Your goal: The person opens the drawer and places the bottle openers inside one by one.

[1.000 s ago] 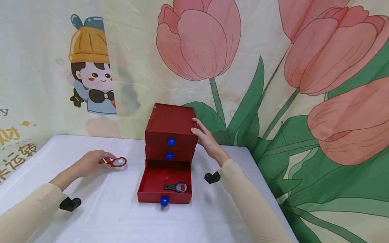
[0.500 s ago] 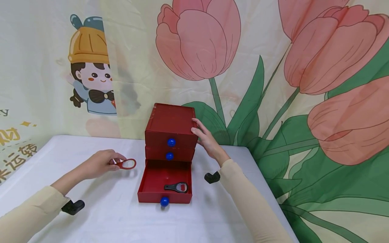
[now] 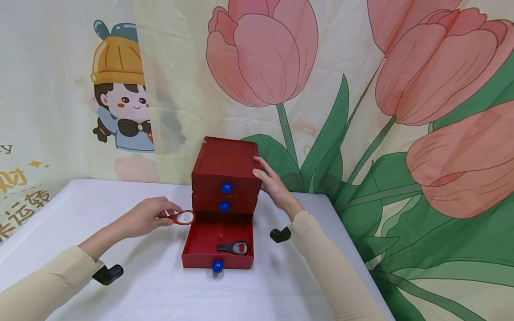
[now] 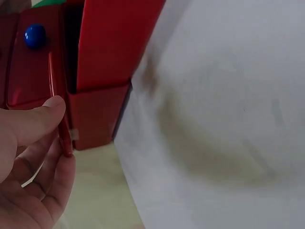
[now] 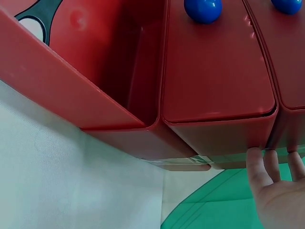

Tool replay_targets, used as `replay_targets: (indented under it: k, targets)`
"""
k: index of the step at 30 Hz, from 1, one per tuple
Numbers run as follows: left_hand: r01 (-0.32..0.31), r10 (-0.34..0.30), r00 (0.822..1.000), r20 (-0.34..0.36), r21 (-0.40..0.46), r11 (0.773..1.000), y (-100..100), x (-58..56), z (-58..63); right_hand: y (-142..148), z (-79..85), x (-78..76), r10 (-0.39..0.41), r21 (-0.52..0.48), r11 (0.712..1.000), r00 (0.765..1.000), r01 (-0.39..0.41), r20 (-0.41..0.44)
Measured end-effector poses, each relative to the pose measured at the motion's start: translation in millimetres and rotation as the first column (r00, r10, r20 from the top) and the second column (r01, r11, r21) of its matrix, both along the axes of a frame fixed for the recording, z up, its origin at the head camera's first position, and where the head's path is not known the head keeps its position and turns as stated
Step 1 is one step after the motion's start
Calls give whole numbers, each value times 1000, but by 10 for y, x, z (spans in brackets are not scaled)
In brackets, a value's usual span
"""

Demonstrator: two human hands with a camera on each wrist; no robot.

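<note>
My left hand (image 3: pixel 150 216) pinches a thin red tool (image 3: pixel 185 217) with an oval ring head around a pale centre. The ring overlaps the left rim of the pulled-out bottom drawer (image 3: pixel 217 261) in the head view. Edge-on in the left wrist view, the red tool (image 4: pixel 53 78) sits between thumb and fingers. My right hand (image 3: pixel 277 187) rests its fairly straight fingertips against the right side of the dark red drawer chest (image 3: pixel 229 156). Inside the drawer, near its front right, lies a black bottle opener (image 3: pixel 233 248).
The two upper drawers are closed, each with a blue round knob (image 3: pixel 226 188). A third blue knob (image 3: pixel 217 266) sticks out from the open drawer's front. The chest stands on a white-covered table (image 3: pixel 152 290), with a printed tulip cloth (image 3: pixel 277 58) behind.
My left hand has carried the red tool rightward, from over the table to the open drawer's left edge. The right hand, chest and bottle opener stay in place.
</note>
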State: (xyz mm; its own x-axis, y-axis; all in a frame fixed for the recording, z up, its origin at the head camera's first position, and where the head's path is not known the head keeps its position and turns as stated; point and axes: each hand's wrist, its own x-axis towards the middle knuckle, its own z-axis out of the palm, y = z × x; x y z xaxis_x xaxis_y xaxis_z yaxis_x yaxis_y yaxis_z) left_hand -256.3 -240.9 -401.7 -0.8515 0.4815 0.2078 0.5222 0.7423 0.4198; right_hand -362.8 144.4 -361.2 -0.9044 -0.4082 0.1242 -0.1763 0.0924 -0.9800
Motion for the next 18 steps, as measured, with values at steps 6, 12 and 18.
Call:
replay_targets:
  k: [6, 12, 18]
  targets:
    - [15, -15, 999, 34, 11, 1000, 205, 26, 24, 4, -1, -4, 2, -3, 1000, 1000, -2, 1]
    - [54, -54, 999, 4, -4, 999, 399, 25, -3, 6, 0, -3, 2, -10, 1000, 1000, -2, 1]
    - [94, -94, 996, -8, -14, 995, 562, 23, -32, 3, 1, 1, 3, -14, 1000, 1000, -3, 5]
